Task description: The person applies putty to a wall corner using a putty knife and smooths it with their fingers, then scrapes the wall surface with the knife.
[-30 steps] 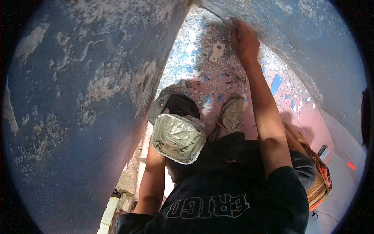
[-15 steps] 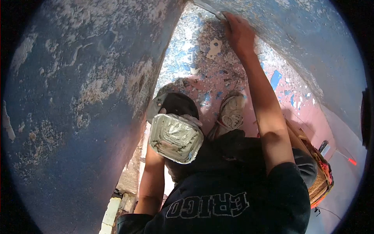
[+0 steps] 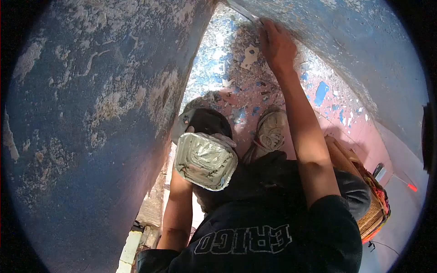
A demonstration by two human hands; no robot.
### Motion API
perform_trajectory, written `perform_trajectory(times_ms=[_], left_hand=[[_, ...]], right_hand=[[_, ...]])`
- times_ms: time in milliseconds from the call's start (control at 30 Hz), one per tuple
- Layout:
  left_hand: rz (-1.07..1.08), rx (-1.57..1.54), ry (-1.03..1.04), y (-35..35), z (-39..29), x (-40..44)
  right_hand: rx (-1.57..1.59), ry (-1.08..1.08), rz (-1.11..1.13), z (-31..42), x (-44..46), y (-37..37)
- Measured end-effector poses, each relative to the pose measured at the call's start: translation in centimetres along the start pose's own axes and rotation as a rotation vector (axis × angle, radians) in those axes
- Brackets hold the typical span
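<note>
My left hand (image 3: 224, 138) grips a square, translucent plastic tub (image 3: 207, 161) from beneath and behind, with fingertips showing at its far rim. Pale residue and dark flecks coat the inside of the tub. My right hand (image 3: 278, 48) reaches far forward, closed on a thin scraper (image 3: 246, 13) that points up and left. The scraper lies along the right-hand wall (image 3: 327, 36), close to its surface; whether the edge touches the wall I cannot tell. Much of its handle is hidden in my fingers.
A blue wall (image 3: 91, 159) with peeled, rough patches rises close on the left. Paint chips litter the pink floor (image 3: 268, 98) around my shoe (image 3: 271, 132). On the right stand a cardboard box (image 3: 371, 218) and a tool with a red tip (image 3: 412, 187).
My right hand and the scraper have shifted slightly down and toward me, and the right forearm has moved a little left. My left hand and the tub stay nearly still.
</note>
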State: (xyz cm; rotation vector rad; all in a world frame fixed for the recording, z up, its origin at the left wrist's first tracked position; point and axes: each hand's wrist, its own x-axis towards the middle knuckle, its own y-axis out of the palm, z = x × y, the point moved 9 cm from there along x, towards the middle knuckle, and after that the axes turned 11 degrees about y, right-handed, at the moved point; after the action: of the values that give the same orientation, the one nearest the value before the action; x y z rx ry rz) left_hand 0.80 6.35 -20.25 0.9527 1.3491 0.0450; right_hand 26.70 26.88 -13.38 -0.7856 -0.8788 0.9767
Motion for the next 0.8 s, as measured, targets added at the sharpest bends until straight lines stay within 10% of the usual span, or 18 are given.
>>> perform_trajectory(times_ms=[400,667,800], left_hand=[[0.017,-0.021,0.026,-1.1,-0.5,-2.0],[0.108,-0.013,0.063,-0.3,-0.2,-4.9],[0.389,-0.043,0.048,5.3,1.0,-7.3]], right_hand=[[-0.061,0.229,0.047,-2.7,-3.4,-3.7],[0.641,0.611,0.088,0.8,-7.4,-10.9],[0.651,0.432,0.208,4.7,-8.7,-18.0]])
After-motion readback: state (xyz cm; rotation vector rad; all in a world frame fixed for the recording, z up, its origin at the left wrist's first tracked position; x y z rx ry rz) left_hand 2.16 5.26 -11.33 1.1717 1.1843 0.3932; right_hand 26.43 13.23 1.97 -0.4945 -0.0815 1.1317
